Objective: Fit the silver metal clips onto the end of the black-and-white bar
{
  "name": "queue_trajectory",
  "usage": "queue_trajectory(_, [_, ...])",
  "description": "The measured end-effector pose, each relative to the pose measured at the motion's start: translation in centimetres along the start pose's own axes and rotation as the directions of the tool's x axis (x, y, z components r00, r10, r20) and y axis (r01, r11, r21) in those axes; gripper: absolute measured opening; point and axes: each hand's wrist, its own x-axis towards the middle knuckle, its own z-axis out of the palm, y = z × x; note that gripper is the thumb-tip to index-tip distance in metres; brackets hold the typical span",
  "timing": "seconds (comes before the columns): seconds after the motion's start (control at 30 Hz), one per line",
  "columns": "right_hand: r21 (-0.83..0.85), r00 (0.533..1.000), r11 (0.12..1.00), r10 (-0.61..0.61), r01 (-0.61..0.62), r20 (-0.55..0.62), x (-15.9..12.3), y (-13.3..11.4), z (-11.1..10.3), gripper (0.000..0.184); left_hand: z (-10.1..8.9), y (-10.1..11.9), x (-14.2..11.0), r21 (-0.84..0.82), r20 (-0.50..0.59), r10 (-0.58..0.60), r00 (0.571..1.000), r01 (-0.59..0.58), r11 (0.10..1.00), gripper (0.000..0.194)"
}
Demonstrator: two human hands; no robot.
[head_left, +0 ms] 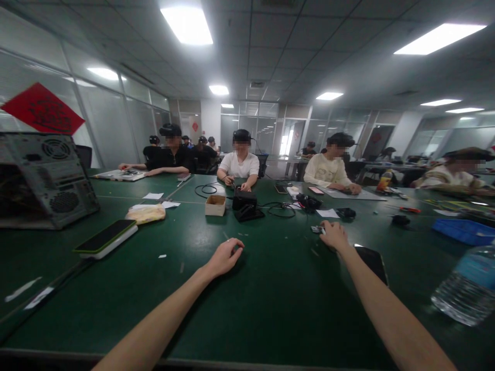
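Observation:
My left hand (226, 256) rests on the green table (247, 309), fingers loosely bent, with a gap between thumb and forefinger and nothing held. Farther right, my right hand (334, 236) reaches forward over the tabletop. Its fingertips are closed at a small silver-and-white piece (317, 229) lying on the table; the kind is too small to make out. Just behind that wrist, partly covered by my forearm, lies a dark phone-like slab (372, 263).
A water bottle (467, 283) and blue tray (464, 231) are at right. At left stand a computer case (48, 178) and a green-edged power bank-like block (106, 239). Ahead are a small box (215, 206), a black device (245, 203) with cables, and several co-workers.

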Motion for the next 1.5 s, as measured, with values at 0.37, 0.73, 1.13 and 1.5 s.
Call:
queue_trajectory(0.37, [-0.014, 0.986, 0.996, -0.083, 0.086, 0.145, 3.4, 0.4, 2.1, 0.045, 0.1, -0.2, 0.0, 0.024, 0.038, 0.009, 0.999, -0.01, 1.0, 0.019])
queue_trajectory(0.73, [-0.037, 0.989, 0.992, -0.115, 0.119, 0.091, 3.0, 1.0, 3.0, 0.045, 0.1, 0.0, 0.1, 0.032, 0.053, 0.021, 0.998, -0.023, 0.999, 0.017])
queue_trajectory(1.13, [0.011, 0.993, 0.996, -0.092, 0.092, 0.071, 3.3, 1.2, 3.6, 0.051, 0.1, 0.0, 0.1, 0.04, 0.079, 0.006, 0.997, -0.009, 0.999, 0.016])
queue_trajectory(1.5, [0.161, 0.994, 0.982, 0.086, -0.097, 0.071, 5.3, 2.4, 3.6, 0.071, 0.2, -0.3, 0.1, 0.046, 0.09, 0.003, 0.996, -0.007, 0.999, 0.016])
